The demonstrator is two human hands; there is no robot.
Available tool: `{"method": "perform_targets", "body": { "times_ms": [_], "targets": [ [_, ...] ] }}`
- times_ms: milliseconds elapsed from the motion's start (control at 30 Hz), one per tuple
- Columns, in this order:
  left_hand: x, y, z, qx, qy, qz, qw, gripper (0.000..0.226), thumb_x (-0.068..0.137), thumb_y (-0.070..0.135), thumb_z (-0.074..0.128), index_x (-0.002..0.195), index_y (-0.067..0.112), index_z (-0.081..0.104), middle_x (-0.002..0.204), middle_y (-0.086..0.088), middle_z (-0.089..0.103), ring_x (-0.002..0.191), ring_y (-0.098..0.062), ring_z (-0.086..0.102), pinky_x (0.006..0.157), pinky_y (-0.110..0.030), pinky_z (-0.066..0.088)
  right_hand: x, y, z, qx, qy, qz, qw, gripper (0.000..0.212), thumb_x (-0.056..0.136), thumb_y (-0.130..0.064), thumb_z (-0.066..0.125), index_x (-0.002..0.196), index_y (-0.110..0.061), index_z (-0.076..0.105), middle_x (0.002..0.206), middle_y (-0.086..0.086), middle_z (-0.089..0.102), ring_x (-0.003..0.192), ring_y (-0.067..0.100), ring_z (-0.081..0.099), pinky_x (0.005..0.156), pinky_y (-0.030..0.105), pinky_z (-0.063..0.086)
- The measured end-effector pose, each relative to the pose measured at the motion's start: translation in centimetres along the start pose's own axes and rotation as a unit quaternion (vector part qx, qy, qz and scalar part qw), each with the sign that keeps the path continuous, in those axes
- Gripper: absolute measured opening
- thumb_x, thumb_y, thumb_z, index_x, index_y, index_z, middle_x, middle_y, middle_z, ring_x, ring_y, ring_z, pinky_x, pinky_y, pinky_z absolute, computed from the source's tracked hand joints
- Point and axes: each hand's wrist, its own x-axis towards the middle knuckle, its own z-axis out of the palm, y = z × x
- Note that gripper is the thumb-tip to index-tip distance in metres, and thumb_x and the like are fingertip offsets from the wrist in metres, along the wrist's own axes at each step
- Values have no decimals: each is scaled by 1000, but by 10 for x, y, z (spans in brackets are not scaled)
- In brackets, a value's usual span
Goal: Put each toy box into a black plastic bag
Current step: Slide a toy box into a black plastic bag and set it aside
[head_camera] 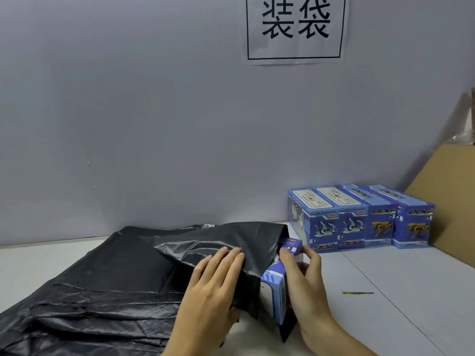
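A blue toy box (279, 291) lies partly inside the mouth of a black plastic bag (231, 242), with its right end sticking out. My right hand (305, 286) grips that exposed end, fingers curled over its top edge. My left hand (213, 286) lies on the bag over the box, fingers straight on top and thumb tucked under the bag's edge. More black bags (90, 299) lie flat in a pile to the left. Several blue toy boxes (359, 217) stand in a row against the wall at the right.
A grey wall runs close behind the white table (398, 291), with a paper sign (295, 27) on it. A cardboard sheet (447, 201) leans at the far right. A thin green strip (357, 293) lies on the table right of my hands.
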Motion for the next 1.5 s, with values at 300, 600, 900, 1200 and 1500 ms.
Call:
{"method": "perform_targets", "body": {
  "times_ms": [300, 600, 900, 1200, 1500],
  "targets": [
    [-5, -20, 0, -66, 12, -50, 996, 101, 31, 12, 94, 126, 2, 63, 131, -8, 64, 124, -25, 58, 101, -33, 39, 7, -11, -12, 18, -166, 20, 986, 39, 95, -13, 64, 125, -34, 51, 100, 3, 71, 82, 19, 74, 67, 34, 59],
    [-1, 0, -4, -147, 82, 54, 984, 106, 42, 17, 89, 137, 8, 44, 139, -5, 56, 134, -20, 44, 109, -32, 38, -1, -3, -2, -81, -73, -75, 991, 59, 84, -19, 77, 129, -32, 43, 118, -16, 60, 104, -1, 58, 77, 13, 46],
    [-1, -8, -23, -264, -28, -11, 964, 91, 68, 33, 81, 142, 46, 29, 160, 31, 0, 150, 3, -1, 112, -30, 39, 2, 0, -3, -69, -45, -92, 992, 58, 78, -12, 82, 121, -30, 48, 110, -18, 63, 86, -21, 60, 65, 5, 49],
    [-2, 4, -27, -257, -17, -67, 964, 91, 78, 78, 51, 150, 46, 5, 156, 38, -9, 146, 7, -15, 120, -22, 5, -11, -2, 0, -181, -57, -154, 970, 72, 66, -37, 85, 124, -34, 42, 122, -12, 50, 111, -3, 52, 74, 4, 47],
    [-3, -7, -14, -148, 3, -143, 979, 73, 93, 42, 62, 155, 27, 26, 159, 13, 30, 143, -9, 36, 108, -24, 36, -30, -10, 8, -464, -199, -196, 841, 68, 96, -30, 59, 147, -27, 14, 139, -6, 31, 126, 10, 45, 96, 16, 42]
  ]
}}
